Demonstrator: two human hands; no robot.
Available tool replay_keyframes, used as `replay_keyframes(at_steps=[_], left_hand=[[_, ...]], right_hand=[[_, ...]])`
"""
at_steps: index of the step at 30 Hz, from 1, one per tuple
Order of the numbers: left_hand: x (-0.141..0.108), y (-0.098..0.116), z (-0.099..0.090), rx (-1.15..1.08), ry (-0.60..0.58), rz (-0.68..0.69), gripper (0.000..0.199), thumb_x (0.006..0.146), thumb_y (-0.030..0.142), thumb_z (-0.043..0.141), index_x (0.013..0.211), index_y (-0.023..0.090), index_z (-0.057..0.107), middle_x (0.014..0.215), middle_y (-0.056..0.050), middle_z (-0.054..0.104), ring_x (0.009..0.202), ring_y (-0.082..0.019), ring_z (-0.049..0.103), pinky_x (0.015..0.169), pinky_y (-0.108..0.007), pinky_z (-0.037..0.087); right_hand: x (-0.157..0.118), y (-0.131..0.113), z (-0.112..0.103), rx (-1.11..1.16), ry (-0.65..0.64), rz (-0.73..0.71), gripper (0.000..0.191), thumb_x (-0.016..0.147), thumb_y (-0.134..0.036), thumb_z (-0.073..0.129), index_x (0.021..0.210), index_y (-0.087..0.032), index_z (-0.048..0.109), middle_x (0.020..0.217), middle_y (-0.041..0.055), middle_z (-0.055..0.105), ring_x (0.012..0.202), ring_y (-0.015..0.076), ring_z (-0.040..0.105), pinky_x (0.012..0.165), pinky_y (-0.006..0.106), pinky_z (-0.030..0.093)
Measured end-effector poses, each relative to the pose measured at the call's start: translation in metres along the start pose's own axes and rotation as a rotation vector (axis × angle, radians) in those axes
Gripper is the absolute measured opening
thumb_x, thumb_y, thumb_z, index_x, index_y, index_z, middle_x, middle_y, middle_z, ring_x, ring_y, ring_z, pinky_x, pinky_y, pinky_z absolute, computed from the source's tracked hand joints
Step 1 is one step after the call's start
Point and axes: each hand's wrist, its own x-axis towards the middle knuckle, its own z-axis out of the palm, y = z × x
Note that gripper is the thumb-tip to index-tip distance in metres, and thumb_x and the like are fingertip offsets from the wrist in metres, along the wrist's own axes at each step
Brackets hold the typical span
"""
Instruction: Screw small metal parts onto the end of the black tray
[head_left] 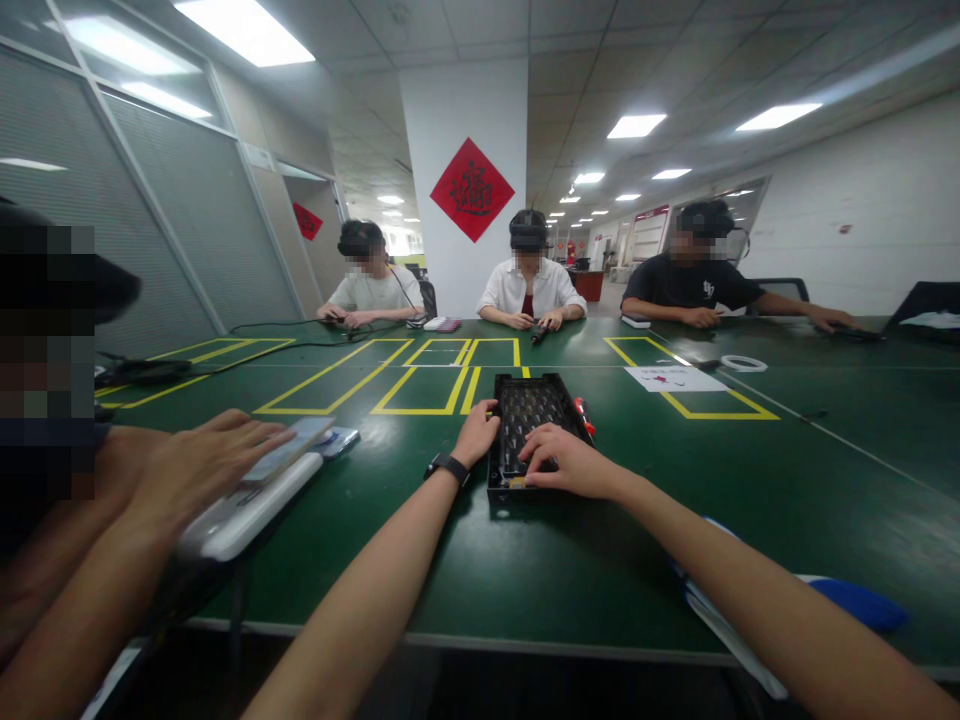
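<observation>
A black case (529, 395) lies on the green table in front of me, with rows of small shiny metal pieces in it that look like screwdriver bits. My left hand (477, 432), a dark watch on its wrist, grips the case's left edge. Over the near part of the case is my right hand (566, 462). Its fingers are bent and drawn together above a small yellowish piece (517, 482) in the front compartment; whatever they pinch is hidden. A red-and-black object (585, 418) shows beside the case's right edge.
At my left, a co-worker's hands (217, 450) work over a flat device and a white box (262, 510). Several people sit across the table. A paper sheet (675, 379) and a white ring (744, 364) lie to the right. A blue-and-white item (855, 600) is under my right forearm.
</observation>
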Motion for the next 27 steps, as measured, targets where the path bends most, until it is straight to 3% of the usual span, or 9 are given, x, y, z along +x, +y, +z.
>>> replay_keyframes(at_steps=[12, 18, 27], left_hand=[[-0.0005, 0.0015, -0.0011, 0.007, 0.004, -0.004, 0.042, 0.072, 0.014, 0.043, 0.114, 0.012, 0.051, 0.115, -0.012, 0.054, 0.106, -0.02, 0.051, 0.095, -0.035, 0.038], [-0.0005, 0.0016, -0.001, 0.007, 0.006, 0.001, 0.043, 0.072, 0.014, 0.043, 0.114, 0.012, 0.051, 0.116, -0.013, 0.054, 0.106, -0.02, 0.051, 0.095, -0.035, 0.037], [0.0009, -0.0018, 0.0002, 0.01, 0.007, -0.005, 0.042, 0.072, 0.014, 0.043, 0.113, 0.012, 0.051, 0.116, -0.012, 0.054, 0.107, -0.02, 0.05, 0.097, -0.036, 0.036]], right_hand=[[0.0001, 0.0014, 0.0009, 0.026, -0.037, -0.005, 0.019, 0.075, -0.036, 0.06, 0.074, -0.02, 0.07, 0.094, 0.0045, 0.065, 0.101, 0.0184, 0.049, 0.089, 0.033, 0.036], [0.0002, -0.0011, 0.0006, 0.051, 0.021, -0.006, 0.017, 0.072, -0.035, 0.063, 0.075, -0.019, 0.069, 0.092, 0.0039, 0.065, 0.098, 0.0172, 0.051, 0.088, 0.032, 0.036], [0.0012, -0.0011, 0.0006, 0.049, -0.035, 0.0, 0.02, 0.075, -0.036, 0.06, 0.073, -0.019, 0.07, 0.093, 0.0042, 0.066, 0.1, 0.0182, 0.049, 0.089, 0.033, 0.036]])
